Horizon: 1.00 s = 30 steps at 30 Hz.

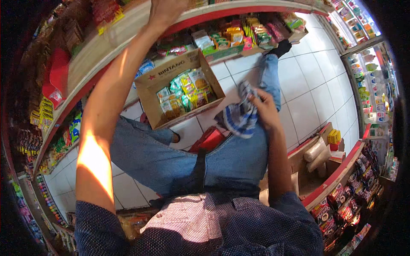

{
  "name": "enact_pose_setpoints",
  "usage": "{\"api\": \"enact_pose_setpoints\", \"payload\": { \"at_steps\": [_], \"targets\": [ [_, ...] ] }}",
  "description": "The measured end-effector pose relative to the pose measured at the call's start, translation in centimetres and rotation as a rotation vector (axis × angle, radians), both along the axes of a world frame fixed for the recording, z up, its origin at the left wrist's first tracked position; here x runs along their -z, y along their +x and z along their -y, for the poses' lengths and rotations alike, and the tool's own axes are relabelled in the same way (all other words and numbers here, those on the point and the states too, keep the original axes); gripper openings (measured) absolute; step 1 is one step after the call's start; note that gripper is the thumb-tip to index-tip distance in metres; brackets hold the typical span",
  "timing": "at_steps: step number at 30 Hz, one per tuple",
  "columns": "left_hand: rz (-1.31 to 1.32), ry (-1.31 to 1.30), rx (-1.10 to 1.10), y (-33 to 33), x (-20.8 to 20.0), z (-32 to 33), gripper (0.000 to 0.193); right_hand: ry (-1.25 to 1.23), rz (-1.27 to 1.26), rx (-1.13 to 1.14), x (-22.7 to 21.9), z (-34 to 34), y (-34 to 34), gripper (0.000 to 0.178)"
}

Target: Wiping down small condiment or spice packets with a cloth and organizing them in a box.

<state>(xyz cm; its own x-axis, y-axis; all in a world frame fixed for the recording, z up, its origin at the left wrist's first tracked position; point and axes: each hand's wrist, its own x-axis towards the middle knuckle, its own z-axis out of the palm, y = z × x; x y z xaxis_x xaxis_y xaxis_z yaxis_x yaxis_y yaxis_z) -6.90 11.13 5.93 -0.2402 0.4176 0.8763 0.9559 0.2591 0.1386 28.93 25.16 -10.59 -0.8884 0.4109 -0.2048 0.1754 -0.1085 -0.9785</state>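
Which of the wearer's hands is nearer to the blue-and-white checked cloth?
Right. The right hand grips the checked cloth over the right leg; the left hand is well away, beyond it at the red-edged shelf, partly out of frame.

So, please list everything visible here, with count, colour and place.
Cardboard box: one, brown, upper centre
Packets: many, green, yellow, white, in box
Cloth: one, blue, white and grey, right of box
Unclear object: one, red, near picture centre
Shelves: several, pale with red edges, left and right
Shelf goods: many, mixed colours, top, left and right
Floor tiles: many, white, below
Jeans: one pair, blue, centre
Shirt: one, dark, bottom
Left hand: one, bare, top edge
Right hand: one, bare, fingers on cloth
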Motion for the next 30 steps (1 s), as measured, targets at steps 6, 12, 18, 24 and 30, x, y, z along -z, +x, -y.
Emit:
{"api": "enact_pose_setpoints", "payload": {
  "at_steps": [6,12,18,24,30],
  "targets": [
    [0.225,-0.412,0.142,5.6,19.5,6.1,0.039,-0.435,-0.041,0.209,0.8,-4.0,-3.0,0.023],
    [0.815,-1.223,0.003,7.2,33.8,15.7,0.040,-0.563,0.056,0.333,3.3,-2.6,-3.1,0.017],
    [1.023,-1.412,-0.205,8.5,38.9,17.9,0.047,-0.523,0.097,0.235,5.2,-3.0,-3.1,0.018],
    [0.432,-1.763,-0.113,6.3,40.8,20.9,0.032,-0.501,0.072,0.135,5.0,-1.8,-4.9,0.021],
    [0.325,-1.367,0.001,7.5,37.3,16.9,0.025,-0.425,0.081,0.111,4.6,-1.9,-4.7,0.017]
  ]
}}
